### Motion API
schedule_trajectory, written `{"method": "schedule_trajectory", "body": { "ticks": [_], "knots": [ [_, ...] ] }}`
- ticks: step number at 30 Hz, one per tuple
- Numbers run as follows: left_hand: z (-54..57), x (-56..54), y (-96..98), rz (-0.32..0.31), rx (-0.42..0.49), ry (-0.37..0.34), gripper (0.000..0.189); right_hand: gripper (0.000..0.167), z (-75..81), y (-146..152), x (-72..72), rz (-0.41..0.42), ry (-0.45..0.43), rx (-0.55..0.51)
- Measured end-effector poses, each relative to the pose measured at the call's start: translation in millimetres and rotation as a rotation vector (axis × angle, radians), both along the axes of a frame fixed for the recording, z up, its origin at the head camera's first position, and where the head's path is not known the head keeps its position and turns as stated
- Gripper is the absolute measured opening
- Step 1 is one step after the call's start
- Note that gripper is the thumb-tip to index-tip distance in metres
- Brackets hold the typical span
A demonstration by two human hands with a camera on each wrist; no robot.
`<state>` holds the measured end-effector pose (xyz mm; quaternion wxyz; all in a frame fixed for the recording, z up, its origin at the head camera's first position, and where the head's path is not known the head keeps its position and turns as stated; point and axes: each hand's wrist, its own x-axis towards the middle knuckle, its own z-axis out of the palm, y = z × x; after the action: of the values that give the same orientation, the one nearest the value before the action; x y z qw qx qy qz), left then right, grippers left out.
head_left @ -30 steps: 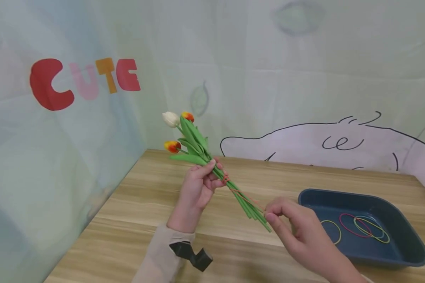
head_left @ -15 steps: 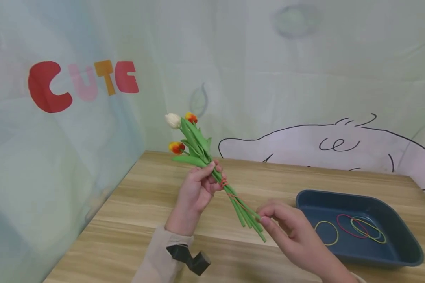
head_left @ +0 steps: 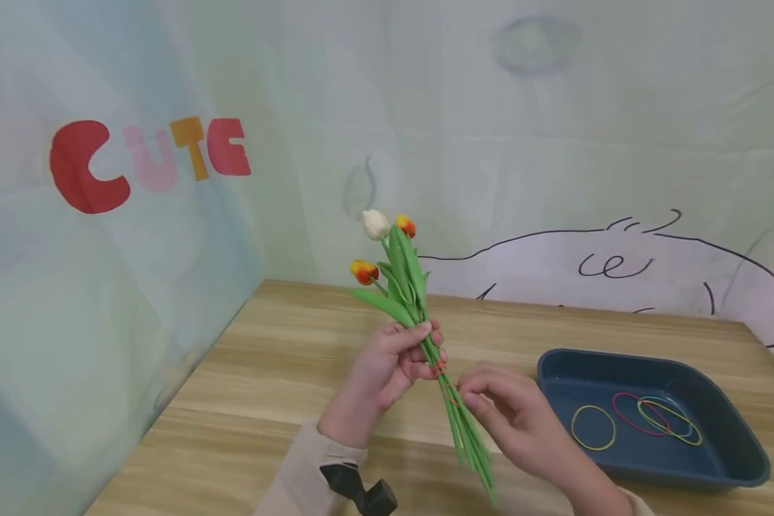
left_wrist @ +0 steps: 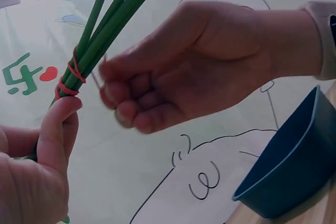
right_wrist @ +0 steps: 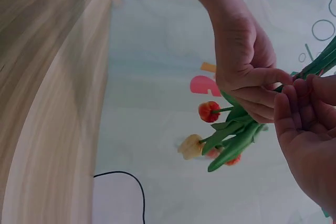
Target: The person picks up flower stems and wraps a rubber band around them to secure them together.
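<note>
Wood-grain tabletop (head_left: 277,373), pastel backdrop. L hand (head_left: 387,369) fingers curled round green-stemmed artificial tulip bunch (head_left: 419,322), held upright above table. R hand (head_left: 509,419) pinches thin orange rubber band (head_left: 440,368) wrapped on stems. Dark blue plastic tray (head_left: 735,459) w/ coloured bands nearby.

Wood-grain matt table (head_left: 264,373); glossy plastic tray (head_left: 722,459).
</note>
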<state>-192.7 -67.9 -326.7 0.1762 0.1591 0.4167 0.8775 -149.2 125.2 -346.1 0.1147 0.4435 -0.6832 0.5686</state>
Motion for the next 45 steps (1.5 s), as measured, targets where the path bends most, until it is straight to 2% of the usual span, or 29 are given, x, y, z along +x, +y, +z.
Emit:
{"method": "schedule_trajectory", "body": {
  "ticks": [7,12,18,22,26,33,40,45],
  "knots": [
    [-11.5,6.7,4.5,-0.09,-0.039,-0.019,0.029,0.027,-11.8,-1,-5.2,0.004,-0.004,-0.013],
    [-14.3,7.1,4.7,-0.098,-0.092,-0.023,0.027,0.027,-17.6,1,-2.5,-0.002,-0.011,-0.014],
    [-11.1,7.6,2.4,-0.092,-0.191,0.012,0.017,0.027,-21.1,6,3.4,-0.011,-0.061,0.008],
    [-10.3,8.4,0.2,-0.108,-0.247,0.008,0.013,0.029,-23.8,8,5.9,0.03,-0.066,0.013],
    [-10.5,9.0,0.2,-0.131,-0.315,0.004,0.01,0.031,-25.9,9,5.7,0.096,-0.032,0.006],
    [-9.4,7.7,2.3,-0.102,-0.415,-0.004,0.009,0.035,-28.7,11,3.9,0.118,0.02,-0.01],
    [-9.3,6.0,2.5,-0.086,-0.46,0.003,0.007,0.036,-29.3,11,3.4,0.101,0.07,0.001],
    [-11.7,4.3,4.2,-0.07,-0.478,-0.007,0.008,0.036,-28.7,12,3.5,0.085,0.074,0.012]
  ]
}}
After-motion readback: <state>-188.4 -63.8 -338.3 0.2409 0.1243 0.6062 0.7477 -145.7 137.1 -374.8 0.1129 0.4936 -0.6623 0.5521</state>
